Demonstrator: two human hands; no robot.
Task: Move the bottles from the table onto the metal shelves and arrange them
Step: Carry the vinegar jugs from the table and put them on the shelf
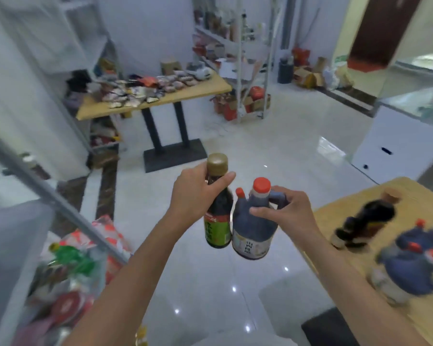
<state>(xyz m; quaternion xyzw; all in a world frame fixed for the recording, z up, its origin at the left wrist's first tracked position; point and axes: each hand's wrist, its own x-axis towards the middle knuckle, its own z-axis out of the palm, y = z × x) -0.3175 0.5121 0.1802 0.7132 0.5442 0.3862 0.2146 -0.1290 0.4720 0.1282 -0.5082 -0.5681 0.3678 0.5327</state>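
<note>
My left hand [198,196] grips the neck of a dark bottle [218,221] with a gold cap and a green label. My right hand [285,211] holds the handle of a dark jug [254,228] with a red cap and a pale label. Both are carried side by side in the air above the white tiled floor. On the wooden table [335,216] at the right stand a dark bottle [365,221] with a brown cap and several dark jugs [415,273] with red caps. A metal shelf frame [48,193] runs along the left.
Red and green packets [78,265] fill the low left shelf level. A second wooden table [210,88] with many small packets stands ahead. Behind it is a white rack [240,71] with goods, and a white cabinet [395,146] is at the right.
</note>
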